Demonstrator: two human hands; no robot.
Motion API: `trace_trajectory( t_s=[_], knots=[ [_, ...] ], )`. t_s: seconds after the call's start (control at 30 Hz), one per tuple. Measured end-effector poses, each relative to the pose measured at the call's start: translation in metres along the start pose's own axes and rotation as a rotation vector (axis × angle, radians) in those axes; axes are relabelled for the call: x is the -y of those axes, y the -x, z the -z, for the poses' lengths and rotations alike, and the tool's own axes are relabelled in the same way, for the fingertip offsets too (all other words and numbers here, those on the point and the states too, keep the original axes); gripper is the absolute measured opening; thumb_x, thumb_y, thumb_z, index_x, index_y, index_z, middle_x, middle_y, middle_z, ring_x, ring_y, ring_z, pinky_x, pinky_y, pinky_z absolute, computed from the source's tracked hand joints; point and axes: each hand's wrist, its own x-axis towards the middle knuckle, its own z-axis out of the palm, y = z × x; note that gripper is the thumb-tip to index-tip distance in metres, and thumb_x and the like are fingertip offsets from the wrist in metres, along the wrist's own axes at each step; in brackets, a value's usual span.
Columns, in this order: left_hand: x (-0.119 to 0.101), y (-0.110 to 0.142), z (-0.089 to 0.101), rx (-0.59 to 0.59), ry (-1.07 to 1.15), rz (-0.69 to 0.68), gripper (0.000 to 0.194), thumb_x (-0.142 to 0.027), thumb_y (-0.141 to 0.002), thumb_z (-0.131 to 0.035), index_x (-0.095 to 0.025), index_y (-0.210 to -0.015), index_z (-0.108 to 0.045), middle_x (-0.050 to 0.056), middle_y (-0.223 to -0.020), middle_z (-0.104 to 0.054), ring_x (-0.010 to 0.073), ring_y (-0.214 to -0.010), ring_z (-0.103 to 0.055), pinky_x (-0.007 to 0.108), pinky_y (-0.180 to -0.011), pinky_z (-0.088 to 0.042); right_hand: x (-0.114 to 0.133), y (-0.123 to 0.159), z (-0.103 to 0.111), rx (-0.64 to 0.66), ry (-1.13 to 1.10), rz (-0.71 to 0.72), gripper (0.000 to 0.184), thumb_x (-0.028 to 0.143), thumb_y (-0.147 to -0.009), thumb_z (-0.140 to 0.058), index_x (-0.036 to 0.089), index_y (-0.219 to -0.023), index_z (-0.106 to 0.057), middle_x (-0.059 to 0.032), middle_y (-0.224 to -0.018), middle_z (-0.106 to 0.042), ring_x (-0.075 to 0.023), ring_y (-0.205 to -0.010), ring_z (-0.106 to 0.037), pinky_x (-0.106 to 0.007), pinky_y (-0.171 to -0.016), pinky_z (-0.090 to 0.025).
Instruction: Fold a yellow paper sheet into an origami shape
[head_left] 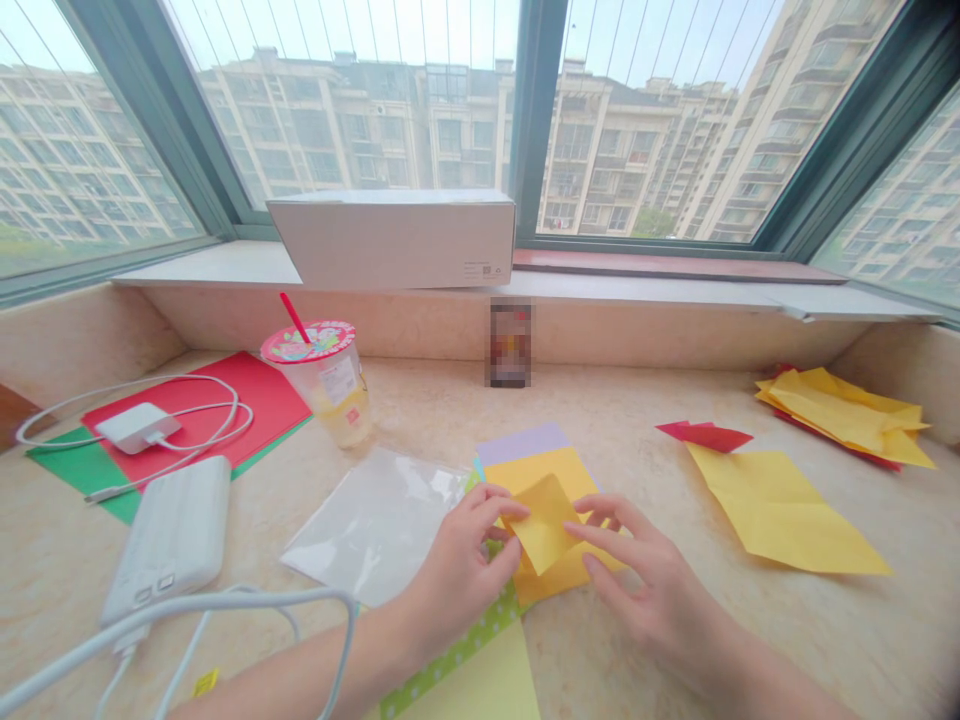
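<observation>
"Where do we have the small yellow paper (547,518)?"

"Between our hands, above the orange-yellow sheets (551,462) on the counter (645,690). Our left hand (474,545) clamps its left edge between thumb and fingers."

"And our right hand (637,562)?"

"Its fingertips touch the right edge, the thumb standing apart from them. We cannot tell whether any fingers pinch the paper."

"Which containers do we see around us?"

"A clear cup (306,385) stands to the left, beyond our left hand. Its printed lid (330,338) is on, with a red straw (294,316) through it, and a pale yellow drink (351,416) fills only the lower part."

"What about the clear plastic sleeve (375,515)?"

"It lies flat just beside our left hand, shiny with reflections; we cannot tell what is inside."

"We also have the long white box (397,238) on the windowsill (622,287)."

"Its front is plain apart from small print at the lower right, and whatever it holds is hidden from us."
</observation>
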Motion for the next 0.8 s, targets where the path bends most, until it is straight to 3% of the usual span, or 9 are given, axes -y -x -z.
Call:
trace_trajectory(
  t_s=[0.17, 0.37, 0.53, 0.8],
  knots=[
    [0.002, 0.001, 0.000, 0.018, -0.037, 0.014, 0.022, -0.011, -0.084, -0.055, -0.020, -0.098, -0.070, 0.009, -0.111, -0.060, 0.0221, -0.103, -0.062, 0.033, -0.082, -0.058, -0.004, 0.000, -0.001, 0.011, 0.037, 0.058, 0.043, 0.010, -0.090, -0.051, 0.031, -0.122, -0.072, -0.0094, -0.117, -0.067, -0.0223, -0.101, -0.068, -0.038, -0.084, -0.061],
    [0.003, 0.003, 0.000, 0.076, -0.057, -0.014, 0.024, -0.012, -0.086, -0.053, -0.019, -0.103, -0.069, 0.014, -0.126, -0.055, 0.0261, -0.116, -0.060, 0.037, -0.087, -0.057, -0.011, -0.005, 0.003, 0.049, 0.067, 0.103, 0.034, 0.014, -0.092, -0.053, 0.030, -0.111, -0.077, -0.0073, -0.102, -0.071, -0.0204, -0.087, -0.069, -0.034, -0.075, -0.061],
    [0.001, 0.004, 0.002, 0.101, -0.196, -0.075, 0.026, -0.011, -0.085, -0.055, -0.018, -0.105, -0.069, 0.015, -0.124, -0.059, 0.0276, -0.120, -0.059, 0.045, -0.103, -0.049, -0.012, -0.008, 0.006, 0.018, 0.062, 0.079, 0.031, 0.015, -0.092, -0.054, 0.029, -0.106, -0.078, -0.0070, -0.101, -0.072, -0.0216, -0.091, -0.070, -0.035, -0.078, -0.061],
    [0.001, 0.007, 0.001, 0.172, -0.268, -0.097, 0.033, -0.014, -0.084, -0.058, -0.016, -0.116, -0.069, 0.016, -0.129, -0.059, 0.0283, -0.121, -0.061, 0.046, -0.105, -0.049, -0.022, -0.006, 0.004, -0.016, 0.040, 0.045, 0.031, 0.015, -0.095, -0.051, 0.028, -0.107, -0.077, -0.0075, -0.104, -0.073, -0.0216, -0.094, -0.070, -0.036, -0.081, -0.060]
  ],
)
